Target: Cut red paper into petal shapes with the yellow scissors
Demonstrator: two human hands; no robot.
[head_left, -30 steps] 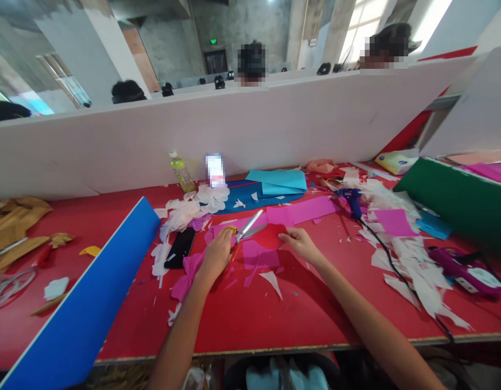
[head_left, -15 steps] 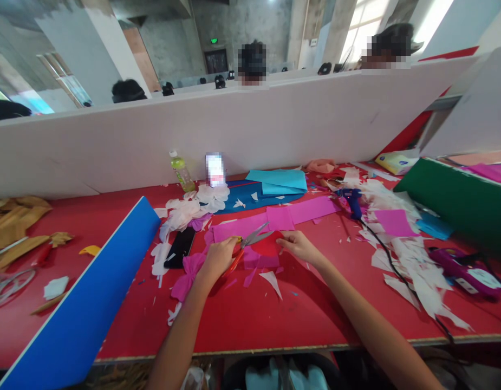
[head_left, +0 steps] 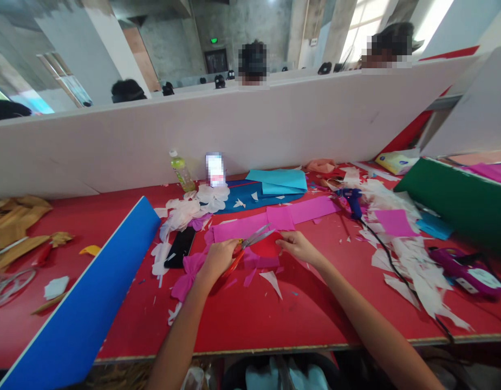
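Observation:
My left hand (head_left: 220,257) is closed around the handles of a pair of scissors (head_left: 256,236), orange with a bit of yellow at the grip. The blades point right, slightly apart, at the upper edge of a red sheet of paper (head_left: 268,248). My right hand (head_left: 295,245) pinches that sheet at its right side. Beneath and behind lie a long magenta paper strip (head_left: 307,212) and a smaller magenta piece (head_left: 263,262). A white triangular scrap (head_left: 271,283) rests just in front.
A blue board (head_left: 99,303) stands on the left and a green board (head_left: 449,203) on the right. Around the work lie a black phone (head_left: 180,248), a bottle (head_left: 182,172), a lit phone (head_left: 215,169), white scraps (head_left: 416,265), a blue glue gun (head_left: 353,201) and a purple tool (head_left: 465,271).
The scissor blades have drawn closer together at the red paper. Both hands stay in nearly the same place.

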